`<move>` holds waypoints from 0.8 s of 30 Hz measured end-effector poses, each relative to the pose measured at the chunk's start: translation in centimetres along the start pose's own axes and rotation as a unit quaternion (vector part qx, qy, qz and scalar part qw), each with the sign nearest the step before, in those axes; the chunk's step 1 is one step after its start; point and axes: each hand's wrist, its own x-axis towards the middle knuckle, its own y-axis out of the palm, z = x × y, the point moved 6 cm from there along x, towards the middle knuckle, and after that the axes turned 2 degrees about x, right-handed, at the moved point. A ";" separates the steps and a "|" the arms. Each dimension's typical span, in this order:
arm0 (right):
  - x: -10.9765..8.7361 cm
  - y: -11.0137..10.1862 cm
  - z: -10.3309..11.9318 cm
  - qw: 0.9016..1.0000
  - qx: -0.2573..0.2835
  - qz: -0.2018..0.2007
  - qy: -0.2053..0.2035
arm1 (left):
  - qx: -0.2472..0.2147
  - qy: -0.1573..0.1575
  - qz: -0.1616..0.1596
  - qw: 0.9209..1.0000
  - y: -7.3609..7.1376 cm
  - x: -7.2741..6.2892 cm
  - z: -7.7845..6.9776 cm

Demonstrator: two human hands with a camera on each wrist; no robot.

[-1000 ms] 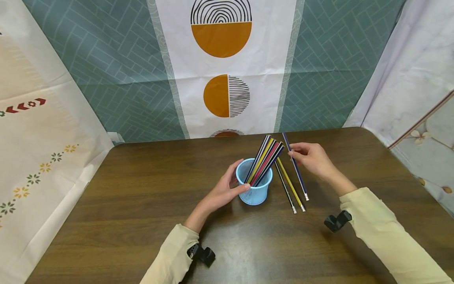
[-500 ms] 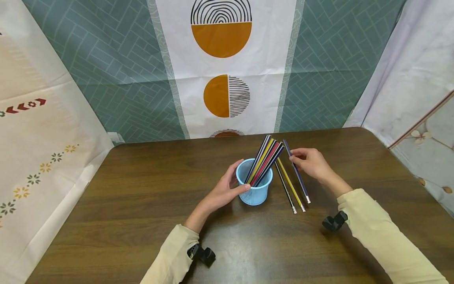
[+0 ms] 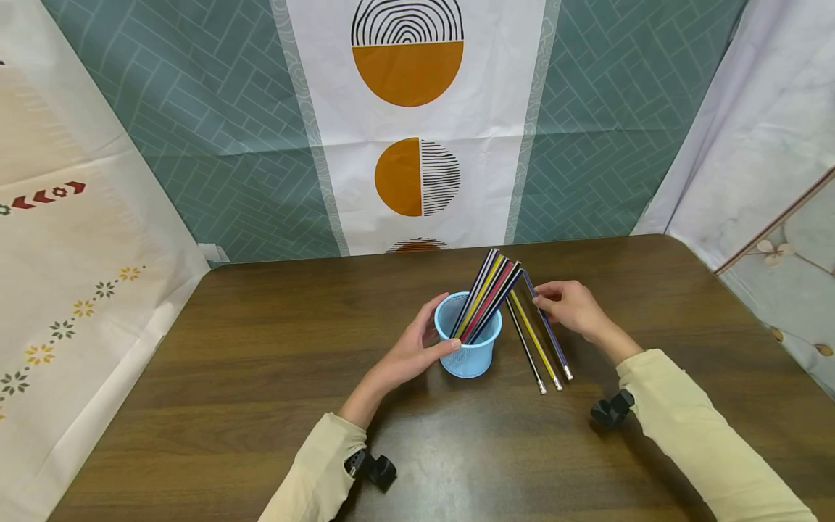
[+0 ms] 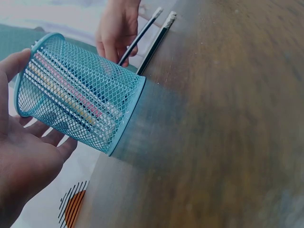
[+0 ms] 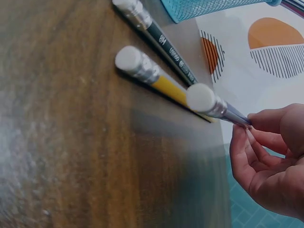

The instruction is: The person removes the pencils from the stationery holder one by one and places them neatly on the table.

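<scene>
My left hand [image 3: 412, 349] curls round the left side of a light blue mesh pencil cup [image 3: 468, 360], thumb at the front of the rim. Several striped pencils [image 3: 484, 299] lean to the right inside it, seen through the mesh in the left wrist view. Just right of the cup, my right hand [image 3: 572, 308] pinches a blue pencil [image 3: 553, 339] between thumb and fingers, its white eraser end toward me. Left of that pencil, a yellow pencil [image 3: 536, 341] and a black pencil [image 3: 525, 346] lie side by side on the table, erasers also toward me.
The brown wooden table [image 3: 274, 377] reaches back to a green and white patterned cloth [image 3: 254, 181]. Pale cloths hang at both sides. A black wrist camera [image 3: 372, 469] is strapped over the left sleeve, and another black camera [image 3: 613, 409] over the right.
My right hand has come toward me and lower, bringing the blue pencil down alongside the yellow one. My left hand and the cup have stayed in place.
</scene>
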 end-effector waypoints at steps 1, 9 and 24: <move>0.0 0.1 -0.1 1.000 0.000 0.003 0.001 | 0.000 0.000 0.000 1.000 0.0 0.0 0.0; 0.1 0.6 -0.8 1.000 0.007 0.020 0.016 | -0.003 -0.001 0.001 1.000 0.0 0.0 0.1; 0.1 1.2 -1.5 0.999 0.002 0.028 0.029 | 0.001 -0.011 0.000 1.000 0.0 0.1 0.0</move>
